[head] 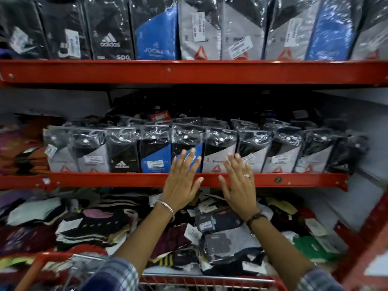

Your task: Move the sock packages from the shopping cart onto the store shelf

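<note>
A row of plastic-wrapped sock packages (pixel 218 152) stands upright along the middle red shelf (pixel 105 180). My left hand (pixel 182 181) is flat and open, its fingertips over a blue-fronted package (pixel 197 152) in the middle of the row. My right hand (pixel 239 183) is open too, fingers spread, its tips at a grey package (pixel 255 158). Neither hand grips anything. The red shopping cart's rim (pixel 210 281) shows at the bottom edge; its contents are hidden by my arms.
An upper red shelf (pixel 189 71) holds another upright row of sock packages (pixel 199 30). Below the middle shelf lies a loose heap of socks (pixel 94 225) and flat packs. A red upright (pixel 369 238) bounds the right side.
</note>
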Tool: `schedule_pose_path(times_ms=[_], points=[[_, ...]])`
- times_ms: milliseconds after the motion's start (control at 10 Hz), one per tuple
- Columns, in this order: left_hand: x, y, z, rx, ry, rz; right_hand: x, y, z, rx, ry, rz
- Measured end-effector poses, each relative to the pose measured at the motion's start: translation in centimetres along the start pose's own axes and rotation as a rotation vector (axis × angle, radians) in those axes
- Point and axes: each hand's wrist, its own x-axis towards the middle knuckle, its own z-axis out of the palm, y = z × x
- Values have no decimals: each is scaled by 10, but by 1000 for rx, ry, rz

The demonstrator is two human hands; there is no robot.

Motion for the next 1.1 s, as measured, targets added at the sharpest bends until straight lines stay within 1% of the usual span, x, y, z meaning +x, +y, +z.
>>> schedule_pose_path(times_ms=[100,200,300,500,600,700,800,900,1000,1100], points=[[20,32,9,21,-4,71,-8,47,-11,-86,-5,33],[38,59,19,32,-12,100,-6,82,-18,-198,-27,18],[54,75,35,79,-29,104,7,106,-21,-266,-38,-38],[72,75,65,218,-53,93,25,137,-4,-361,-68,-144],[73,73,78,286,-39,70,25,144,6,-346,-26,-164],[71,72,87,331,-5,84,25,146,11,-340,8,-187],[70,73,88,340,-7,87,25,146,12,-330,9,-203],[70,75,81,348,-25,80,24,143,7,-319,-4,-188],[65,78,59,308,-54,123,15,130,-11,-243,7,-185],[81,79,23,270,67,128,30,108,-36,-158,128,-157]])
